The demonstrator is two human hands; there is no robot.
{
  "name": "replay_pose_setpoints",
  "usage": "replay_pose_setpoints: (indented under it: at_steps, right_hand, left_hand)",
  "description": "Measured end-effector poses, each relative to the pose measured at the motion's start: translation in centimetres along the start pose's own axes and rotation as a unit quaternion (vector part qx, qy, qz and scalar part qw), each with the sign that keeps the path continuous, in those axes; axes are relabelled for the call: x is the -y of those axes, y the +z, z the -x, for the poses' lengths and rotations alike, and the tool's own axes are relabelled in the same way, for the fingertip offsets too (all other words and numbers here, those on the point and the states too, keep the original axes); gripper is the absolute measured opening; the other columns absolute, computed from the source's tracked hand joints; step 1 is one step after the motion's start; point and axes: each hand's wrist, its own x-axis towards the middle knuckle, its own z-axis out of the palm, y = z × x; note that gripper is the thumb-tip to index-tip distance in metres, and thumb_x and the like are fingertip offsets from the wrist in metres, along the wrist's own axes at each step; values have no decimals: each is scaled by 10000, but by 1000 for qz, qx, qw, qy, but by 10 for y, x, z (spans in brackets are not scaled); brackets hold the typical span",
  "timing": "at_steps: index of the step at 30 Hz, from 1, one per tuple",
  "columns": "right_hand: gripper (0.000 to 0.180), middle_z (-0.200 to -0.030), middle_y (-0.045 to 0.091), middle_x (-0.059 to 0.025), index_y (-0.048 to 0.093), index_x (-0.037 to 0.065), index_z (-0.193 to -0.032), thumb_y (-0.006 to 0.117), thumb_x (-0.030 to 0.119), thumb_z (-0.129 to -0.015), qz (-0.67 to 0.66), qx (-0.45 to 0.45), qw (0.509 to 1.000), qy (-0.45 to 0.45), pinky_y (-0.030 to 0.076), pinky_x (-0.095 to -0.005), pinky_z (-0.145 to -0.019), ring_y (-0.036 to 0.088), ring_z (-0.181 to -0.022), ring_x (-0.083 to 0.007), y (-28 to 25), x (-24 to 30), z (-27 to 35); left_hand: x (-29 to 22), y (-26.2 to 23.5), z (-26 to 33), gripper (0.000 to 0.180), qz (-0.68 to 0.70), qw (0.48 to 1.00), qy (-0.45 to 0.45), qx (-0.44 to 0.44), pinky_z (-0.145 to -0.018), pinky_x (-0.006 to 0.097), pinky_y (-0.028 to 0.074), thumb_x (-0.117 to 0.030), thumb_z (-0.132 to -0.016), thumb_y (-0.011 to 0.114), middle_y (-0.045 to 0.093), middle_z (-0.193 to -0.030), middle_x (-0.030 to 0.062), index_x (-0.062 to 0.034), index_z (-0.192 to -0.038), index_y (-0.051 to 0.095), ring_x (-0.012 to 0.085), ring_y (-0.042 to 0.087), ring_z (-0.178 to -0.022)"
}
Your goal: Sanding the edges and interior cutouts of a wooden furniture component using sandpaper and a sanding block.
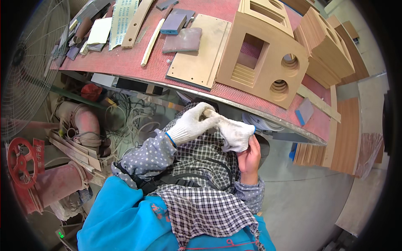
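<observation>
A loose white glove [235, 133] is held between the grips: the gloved left grip [190, 124] is closed on its finger end, the bare right grip [250, 158] pinches its blue-edged cuff. Its long axis runs left to right, sloping slightly down, fingers pointing toward the left grip. Beyond and left of the grips, on the red worktop [117, 67], a pale sheet [124, 21] bears blue lettering; far left, a red sign [39, 155] carries pale characters.

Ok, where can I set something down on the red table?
Front left on the table, between sheet pile and pale stick; also a smaller patch between blue-edged block and right corner. Boards and holed panels crowd the middle.
</observation>
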Motion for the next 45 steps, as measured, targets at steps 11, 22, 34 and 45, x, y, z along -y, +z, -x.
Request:
replay_pose_setpoints:
  at_steps: [11, 22, 34, 45]
  right_hand:
    - [415, -1429, 608, -144, 508, -15, -1440, 401, 213, -1111, -179, 29, 980, 80, 501, -445, -1087, 602, -1300, -278, -20, -7, -7]
    - [370, -1381, 633, -120, 562, 3, -1372, 443, 206, -1087, -68, -37, 997, 16, 507, -414, -1073, 622, -1257, -245, -17, 5, 0]
    - [242, -997, 739, -62, 660, 8, -1181, 537, 191, -1080, 119, -67, 987, -90, 574, -263, -735, 699, -843, -136, -6, 16, 6]
    - [248, -907, 706, -31, 683, -18, -1187, 585, 177, -1068, 294, 57, 952, -69, 503, -226, -672, 619, -747, -67, 20, -1, 9]
  left_hand:
    - [-20, 7, 18, 383, -330, 932, 135, 67, -632, 390, 542, -390, -802, 854, 679, -769, 94, -59, -934, 715, 265, 685, -676]
    - [-22, 20, 9, 280, 16, 983, -83, 162, -606, 213, 430, -256, -1045, 631, 634, -759, -25, -4, -1017, 751, 34, 519, -675]
    - [-30, 25, 0, 334, -194, 979, -49, 43, -670, 268, 518, -290, -901, 813, 666, -797, 11, -13, -975, 641, 86, 605, -735]
    - [-35, 33, 2, 375, 26, 965, -104, 238, -814, 286, 556, -229, -1028, 651, 718, -1031, 46, 7, -1318, 624, 104, 694, -933]
